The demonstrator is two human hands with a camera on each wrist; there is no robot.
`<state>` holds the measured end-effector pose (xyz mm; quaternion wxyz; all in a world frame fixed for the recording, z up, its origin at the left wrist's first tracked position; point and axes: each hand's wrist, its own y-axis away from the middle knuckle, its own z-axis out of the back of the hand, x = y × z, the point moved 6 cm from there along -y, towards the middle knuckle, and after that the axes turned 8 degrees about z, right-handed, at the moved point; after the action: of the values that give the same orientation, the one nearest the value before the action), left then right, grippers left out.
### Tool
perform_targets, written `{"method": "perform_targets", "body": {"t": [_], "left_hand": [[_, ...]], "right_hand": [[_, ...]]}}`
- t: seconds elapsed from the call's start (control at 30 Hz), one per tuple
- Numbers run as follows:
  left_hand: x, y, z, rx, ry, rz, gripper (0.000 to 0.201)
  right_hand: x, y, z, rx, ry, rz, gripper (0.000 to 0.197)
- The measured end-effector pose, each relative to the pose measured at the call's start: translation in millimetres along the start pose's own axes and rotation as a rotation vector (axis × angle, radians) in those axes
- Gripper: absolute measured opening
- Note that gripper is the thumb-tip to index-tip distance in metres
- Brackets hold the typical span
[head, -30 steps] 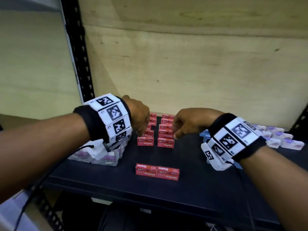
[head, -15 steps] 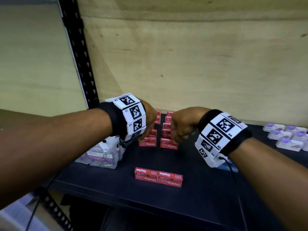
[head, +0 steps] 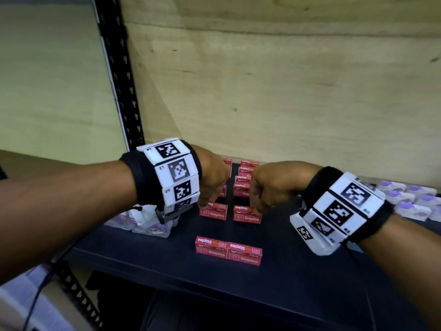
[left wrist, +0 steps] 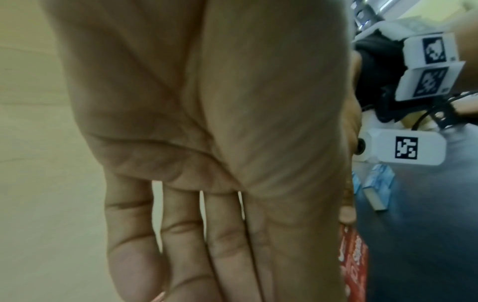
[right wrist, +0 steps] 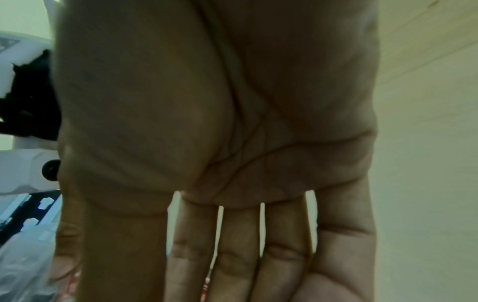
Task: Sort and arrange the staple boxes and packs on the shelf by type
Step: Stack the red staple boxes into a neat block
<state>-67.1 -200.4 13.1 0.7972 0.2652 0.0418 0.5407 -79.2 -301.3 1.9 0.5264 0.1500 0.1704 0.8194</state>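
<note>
Behind the left hand (head: pixel 212 177), the back wall (head: pixel 286 91) looks like pale, matt plywood. Under both hands, the shelf (head: pixel 298 271) is dark and smooth; the red boxes (head: pixel 228 250) look like printed card.

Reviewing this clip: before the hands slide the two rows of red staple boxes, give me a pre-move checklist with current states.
1. Left hand on the left row's front box: ok.
2. Right hand on the right row's front box: ok.
3. Rows parallel, gap between them: ok.
4. Loose red pair lies in front of the rows, in the way of a pull toward the edge: not ok.
5. Grip firmness: cannot tell, fingers hidden.
6. Purple packs kept apart on the right: ok.
</note>
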Motion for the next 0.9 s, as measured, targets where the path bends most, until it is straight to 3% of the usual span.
{"method": "perform_targets", "body": {"t": [0.17,0.67,0.77,0.9], "left_hand": [[3.0,10.4,-19.4,0.052,-0.013,-0.033,0.025],[7.7,30.8,-44.1,-0.031,-0.001,-0.070,0.013],[9.4,35.7,-46.7,-0.021,-0.008,-0.093,0.021],[12.0,41.5,-49.2,-0.013,-0.043,-0.108,0.058]], "right_hand": [[4.4,15.3,-11.7,-0.028,-0.002,0.045,0.015],[19.6,53.1,-35.8,-0.052,0.001,0.011,0.012],[19.9,54.5,-38.0,-0.014,-0.030,-0.005,0.015],[21.2,57.6,-40.1,0.062,-0.006,0.004,0.050]]}}
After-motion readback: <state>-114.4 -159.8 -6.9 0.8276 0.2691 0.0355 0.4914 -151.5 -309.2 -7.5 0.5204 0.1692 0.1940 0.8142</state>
